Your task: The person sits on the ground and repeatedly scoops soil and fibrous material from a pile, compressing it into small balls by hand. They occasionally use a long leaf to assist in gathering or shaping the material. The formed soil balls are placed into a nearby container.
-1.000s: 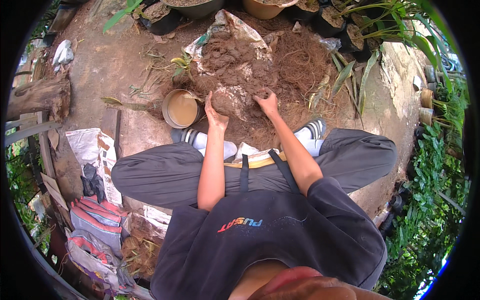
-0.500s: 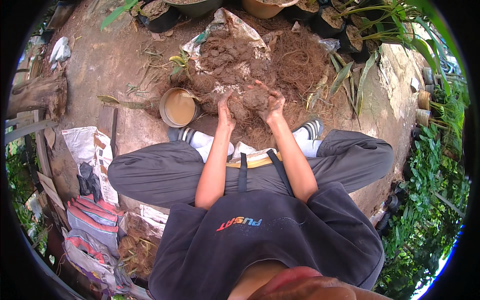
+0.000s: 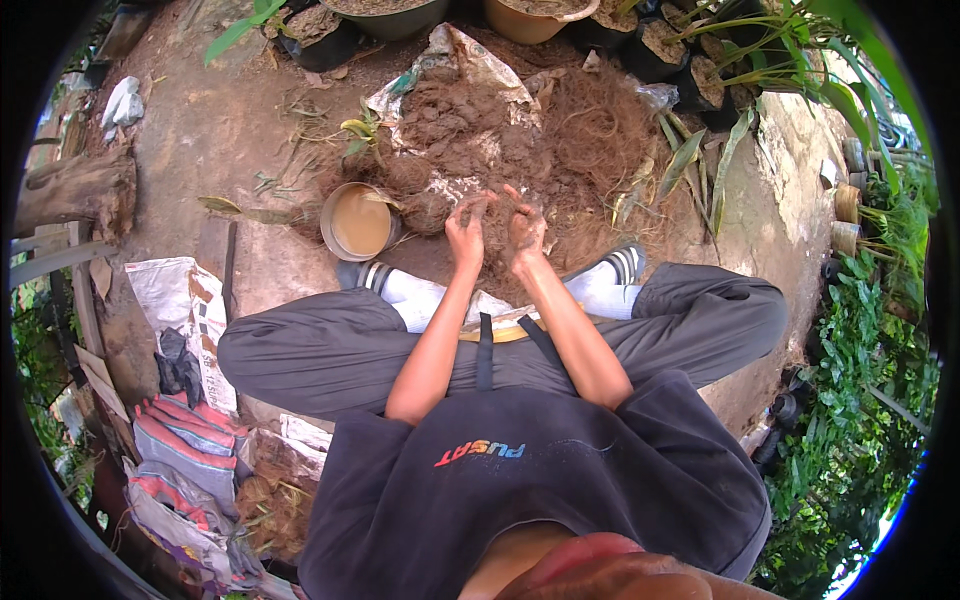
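My left hand [image 3: 466,232] and my right hand [image 3: 526,230] are held close together between my feet, with a narrow gap between them. Both are smeared with brown mud. The left fingers bend loosely; the right ones are partly stretched, and its palm side shows mud. No held thing is visible in either. Just beyond them lies wet brown soil [image 3: 440,115] on a dirty white sack [image 3: 490,55]. Brown root-like fibre [image 3: 600,125] is heaped to the right of the soil. Left of my left hand stands a round tin [image 3: 327,222] of murky brown water [image 3: 360,222].
Potted plants [image 3: 690,80] and basins [image 3: 385,15] line the far side. At left are a log [image 3: 80,190], a white sack [image 3: 170,285] and striped cloth [image 3: 185,440]. Green leafy plants [image 3: 850,370] grow along the right. Long leaves [image 3: 682,160] lie beside the fibre.
My hands have drawn together and back toward me, the right one moving left. The muddy clump that was between them no longer shows there.
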`<action>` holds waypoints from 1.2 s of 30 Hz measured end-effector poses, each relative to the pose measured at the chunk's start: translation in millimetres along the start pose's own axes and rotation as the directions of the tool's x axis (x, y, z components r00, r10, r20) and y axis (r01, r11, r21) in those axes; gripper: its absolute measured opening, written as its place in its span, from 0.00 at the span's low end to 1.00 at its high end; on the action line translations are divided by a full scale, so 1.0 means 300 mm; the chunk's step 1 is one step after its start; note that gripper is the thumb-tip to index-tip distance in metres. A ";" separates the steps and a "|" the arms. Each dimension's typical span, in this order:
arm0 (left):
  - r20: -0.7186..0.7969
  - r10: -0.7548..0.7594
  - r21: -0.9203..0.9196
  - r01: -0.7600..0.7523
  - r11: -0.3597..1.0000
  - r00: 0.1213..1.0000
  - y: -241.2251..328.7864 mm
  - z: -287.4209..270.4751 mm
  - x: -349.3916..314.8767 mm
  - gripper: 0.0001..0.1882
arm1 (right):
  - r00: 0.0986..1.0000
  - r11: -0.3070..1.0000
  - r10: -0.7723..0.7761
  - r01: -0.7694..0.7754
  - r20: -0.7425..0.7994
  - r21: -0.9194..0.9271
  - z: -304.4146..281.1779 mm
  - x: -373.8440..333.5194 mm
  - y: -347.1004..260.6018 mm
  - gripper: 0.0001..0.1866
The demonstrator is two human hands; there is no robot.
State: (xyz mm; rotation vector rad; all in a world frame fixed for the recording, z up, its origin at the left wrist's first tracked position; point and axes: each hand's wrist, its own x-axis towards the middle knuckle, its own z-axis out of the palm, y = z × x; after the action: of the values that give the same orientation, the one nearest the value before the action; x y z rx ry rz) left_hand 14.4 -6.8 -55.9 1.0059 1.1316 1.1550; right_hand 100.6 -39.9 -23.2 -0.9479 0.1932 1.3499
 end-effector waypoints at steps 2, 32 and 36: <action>-0.079 -0.126 -0.020 0.125 0.992 0.989 -0.036 -0.012 -0.009 0.13 | 0.998 0.997 -0.066 0.066 -0.004 -0.045 0.001 0.000 0.005 0.27; 0.476 -0.053 0.613 -0.288 0.736 0.878 -0.035 0.009 -0.143 0.29 | 0.990 0.978 0.139 -0.133 -0.028 0.158 -0.205 0.032 0.134 0.30; 0.462 -0.329 0.524 0.046 0.850 0.824 0.131 0.065 -0.127 0.33 | 0.985 0.951 0.175 -0.171 0.006 0.259 -0.310 0.148 0.186 0.27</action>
State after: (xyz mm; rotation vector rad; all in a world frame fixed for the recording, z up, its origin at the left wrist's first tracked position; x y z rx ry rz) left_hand 25.7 -39.2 -9.1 1.4589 1.0465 0.3534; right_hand 99.4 -74.0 -135.4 -0.7344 0.4638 1.4366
